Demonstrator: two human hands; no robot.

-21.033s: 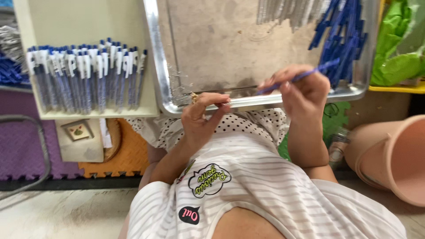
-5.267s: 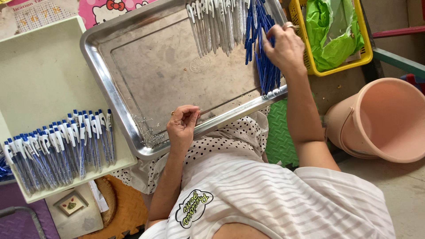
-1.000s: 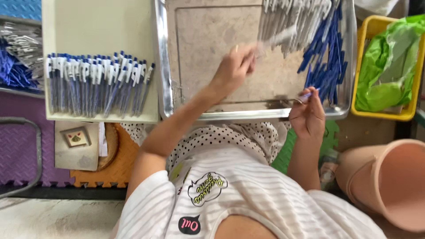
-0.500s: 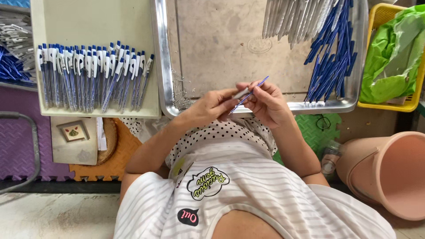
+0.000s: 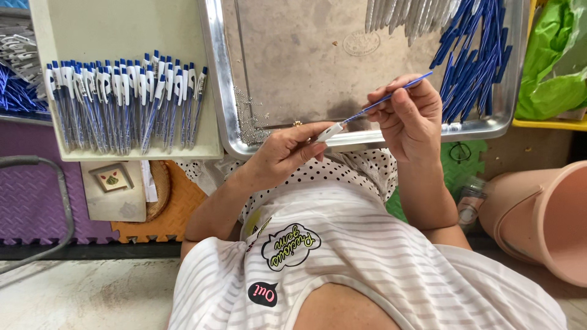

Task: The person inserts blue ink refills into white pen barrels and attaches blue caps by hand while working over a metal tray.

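Centre of frame, over the near rim of the dented silver metal tray (image 5: 287, 55): left hand (image 5: 287, 150) closed, fingertips pinching a short white pen barrel (image 5: 329, 132). Right hand (image 5: 408, 116) curled, thumb and fingers gripping a thin blue ink refill (image 5: 391, 95), which slants from upper right down into the barrel's end. Upper right of the tray: heap of loose blue refills (image 5: 474, 58) beside pale barrels (image 5: 406, 12). Upper left: cream tray (image 5: 116, 24) holding a row of finished blue-and-white pens (image 5: 122, 101). Lower right: pink plastic bucket (image 5: 544, 214).
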